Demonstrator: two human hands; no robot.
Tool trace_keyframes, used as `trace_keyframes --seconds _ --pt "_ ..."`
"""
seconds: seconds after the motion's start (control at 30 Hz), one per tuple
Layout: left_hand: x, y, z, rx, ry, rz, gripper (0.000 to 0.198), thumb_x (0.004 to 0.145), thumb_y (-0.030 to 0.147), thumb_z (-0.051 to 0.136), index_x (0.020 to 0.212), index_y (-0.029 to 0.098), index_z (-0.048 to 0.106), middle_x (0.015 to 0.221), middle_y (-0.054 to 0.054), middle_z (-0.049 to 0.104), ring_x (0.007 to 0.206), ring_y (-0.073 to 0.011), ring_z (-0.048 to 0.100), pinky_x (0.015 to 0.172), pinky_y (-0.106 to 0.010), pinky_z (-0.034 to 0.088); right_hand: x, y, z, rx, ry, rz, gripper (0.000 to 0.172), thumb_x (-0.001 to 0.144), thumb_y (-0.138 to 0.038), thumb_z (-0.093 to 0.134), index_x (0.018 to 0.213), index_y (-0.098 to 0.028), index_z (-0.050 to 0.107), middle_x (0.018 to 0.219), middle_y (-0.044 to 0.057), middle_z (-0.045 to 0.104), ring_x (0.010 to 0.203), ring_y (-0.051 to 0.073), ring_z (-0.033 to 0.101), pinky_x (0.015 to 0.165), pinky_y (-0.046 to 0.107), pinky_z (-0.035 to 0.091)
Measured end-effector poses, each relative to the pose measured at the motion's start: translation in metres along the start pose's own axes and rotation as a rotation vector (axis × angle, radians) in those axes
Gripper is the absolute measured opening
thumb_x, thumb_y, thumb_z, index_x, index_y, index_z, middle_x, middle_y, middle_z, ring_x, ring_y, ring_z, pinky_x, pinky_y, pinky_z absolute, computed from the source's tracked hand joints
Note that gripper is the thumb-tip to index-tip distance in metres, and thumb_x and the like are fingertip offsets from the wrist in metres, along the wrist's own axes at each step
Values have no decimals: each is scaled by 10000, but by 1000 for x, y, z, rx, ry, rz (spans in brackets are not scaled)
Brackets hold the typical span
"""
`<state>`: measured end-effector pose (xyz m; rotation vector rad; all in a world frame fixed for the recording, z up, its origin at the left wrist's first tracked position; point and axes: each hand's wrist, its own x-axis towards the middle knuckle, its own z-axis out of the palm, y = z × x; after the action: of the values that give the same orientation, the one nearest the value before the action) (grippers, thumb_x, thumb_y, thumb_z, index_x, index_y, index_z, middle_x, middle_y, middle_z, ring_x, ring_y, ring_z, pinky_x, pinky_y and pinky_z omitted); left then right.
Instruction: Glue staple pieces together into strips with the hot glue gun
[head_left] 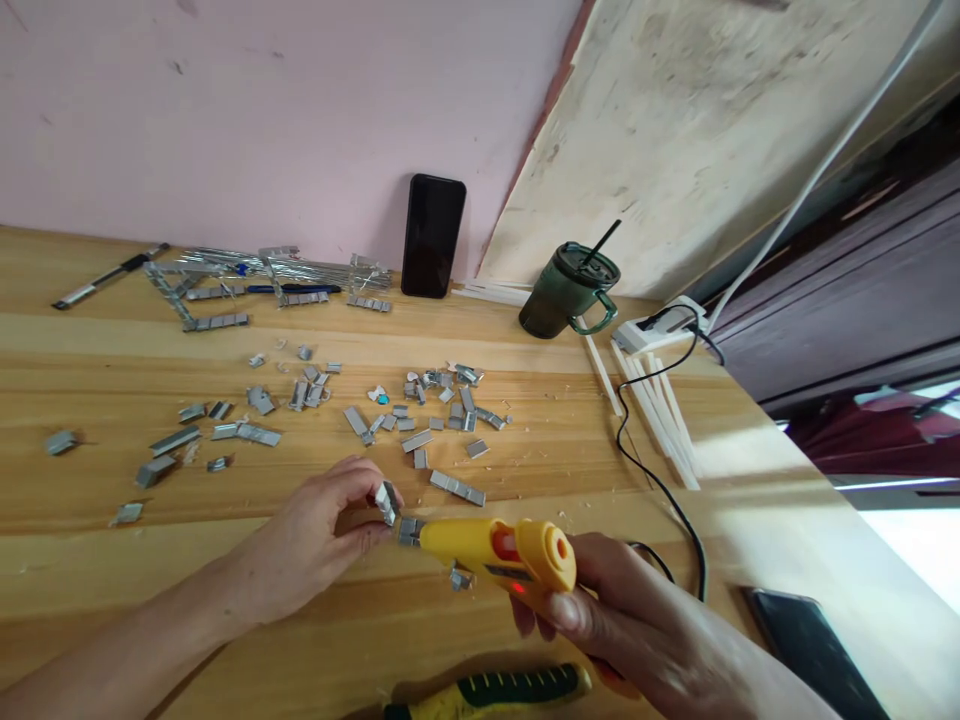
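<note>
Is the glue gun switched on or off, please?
On, it seems: a red light glows on the yellow glue gun in the right hand.

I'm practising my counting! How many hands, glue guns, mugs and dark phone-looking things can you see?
Hands: 2, left hand and right hand
Glue gun: 1
Mug: 1
Dark phone-looking things: 2, upright phone and lower-right slab
Total: 6

Dark label (508, 573) on yellow glue gun (537, 560) illegible; no text readable anywhere
</note>
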<state>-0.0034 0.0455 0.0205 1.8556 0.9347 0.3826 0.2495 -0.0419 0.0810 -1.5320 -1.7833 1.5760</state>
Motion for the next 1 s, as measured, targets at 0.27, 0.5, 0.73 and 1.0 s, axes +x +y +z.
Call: trace_keyframes --seconds 0.27,0.5,0.73,1.0 --pt "1 -3 2 -63 13 21 45 827 209 560 814 201 603 853 -17 577 806 -187 579 729 -291 471 10 -8 -2 16 -42 12 481 898 -628 382 760 -186 512 625 -40 405 508 84 353 421 195 304" --pt "1 -2 2 -48 12 30 54 835 200 551 830 189 604 867 -17 568 816 -179 571 721 -280 458 13 -12 -1 -15 -52 61 445 905 -606 387 778 -197 509 623 -44 409 465 76 358 381 194 294" --pt "1 -5 3 -61 21 53 53 838 210 553 815 193 597 871 -23 579 868 -191 564 722 -279 462 12 -16 -1 -104 -7 42 426 881 -592 432 678 -219 462 580 -48 379 490 104 372 417 219 329" --pt "3 -1 2 -36 32 70 47 823 196 563 792 192 597 843 -21 577 853 -202 556 717 -302 456 17 -20 -4 -224 39 75 420 861 -580 467 670 -211 536 559 -37 424 473 110 397 418 228 351"
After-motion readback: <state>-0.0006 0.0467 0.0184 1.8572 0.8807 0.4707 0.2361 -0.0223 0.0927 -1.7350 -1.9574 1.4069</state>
